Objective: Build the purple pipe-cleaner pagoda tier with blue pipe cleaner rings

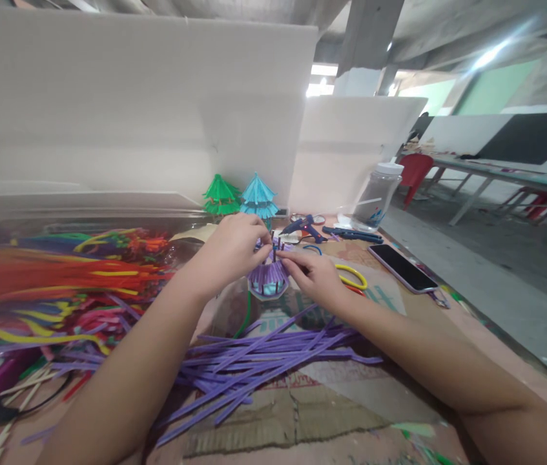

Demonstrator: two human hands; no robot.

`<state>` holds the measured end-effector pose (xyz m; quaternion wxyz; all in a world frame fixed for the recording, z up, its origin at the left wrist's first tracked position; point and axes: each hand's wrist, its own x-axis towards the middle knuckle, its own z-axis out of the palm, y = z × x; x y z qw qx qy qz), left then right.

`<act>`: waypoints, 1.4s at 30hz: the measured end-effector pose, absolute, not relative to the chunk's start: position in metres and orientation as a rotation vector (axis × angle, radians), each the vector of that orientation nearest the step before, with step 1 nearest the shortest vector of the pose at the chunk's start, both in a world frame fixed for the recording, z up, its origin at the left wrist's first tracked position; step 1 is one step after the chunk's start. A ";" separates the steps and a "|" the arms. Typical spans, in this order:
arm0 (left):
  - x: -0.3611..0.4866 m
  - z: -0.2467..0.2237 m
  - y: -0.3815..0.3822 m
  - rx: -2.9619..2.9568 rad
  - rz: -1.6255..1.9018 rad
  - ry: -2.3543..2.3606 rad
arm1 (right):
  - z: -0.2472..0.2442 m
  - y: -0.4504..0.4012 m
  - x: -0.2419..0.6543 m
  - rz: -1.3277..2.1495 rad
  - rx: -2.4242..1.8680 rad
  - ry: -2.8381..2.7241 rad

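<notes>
Forearms (pixel 142 349), hands (pixel 234 248) (pixel 316 274) at ribbed, flared purple model (pixel 268 274)

Water bottle (pixel 374 197) at back right, phone (pixel 403 267) in front of it. Glue gun (pixel 303 228) sits left of the bottle, right of two miniature trees (pixel 239 194). Loose strips (pixel 263 355) lie on cardboard (pixel 297 423), nearer the camera.

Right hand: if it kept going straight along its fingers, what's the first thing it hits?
Likely the dark upright posts on the small purple model; the right hand is already right by them. Contact unclear.
</notes>
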<state>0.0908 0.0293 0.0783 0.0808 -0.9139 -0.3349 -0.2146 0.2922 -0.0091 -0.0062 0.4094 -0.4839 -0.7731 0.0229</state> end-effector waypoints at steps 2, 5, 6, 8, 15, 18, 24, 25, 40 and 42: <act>0.091 0.078 0.029 -2.731 -0.636 -1.007 | -0.006 -0.009 0.292 0.055 -1.217 -1.947; 0.091 0.079 0.029 -2.730 -0.623 -1.015 | -0.006 -0.010 0.292 0.049 -1.233 -1.947; 0.091 0.079 0.029 -2.730 -0.619 -1.016 | -0.006 -0.009 0.292 0.046 -1.237 -1.948; 0.091 0.079 0.029 -2.731 -0.612 -1.014 | -0.006 -0.009 0.293 0.042 -1.242 -1.949; 0.091 0.078 0.029 -2.727 -0.622 -1.013 | -0.007 -0.009 0.293 0.048 -1.246 -1.937; 0.091 0.078 0.030 -2.729 -0.631 -1.014 | -0.007 -0.009 0.293 0.050 -1.250 -1.939; 0.091 0.077 0.031 -2.716 -0.652 -1.003 | -0.006 -0.009 0.293 0.050 -1.239 -1.943; 0.091 0.078 0.031 -2.717 -0.653 -1.005 | -0.006 -0.009 0.293 0.050 -1.239 -1.943; 0.094 0.075 0.031 -2.689 -0.635 -1.002 | -0.008 -0.008 0.293 0.037 -1.242 -1.948; 0.094 0.075 0.031 -2.690 -0.636 -1.003 | -0.008 -0.008 0.293 0.046 -1.240 -1.953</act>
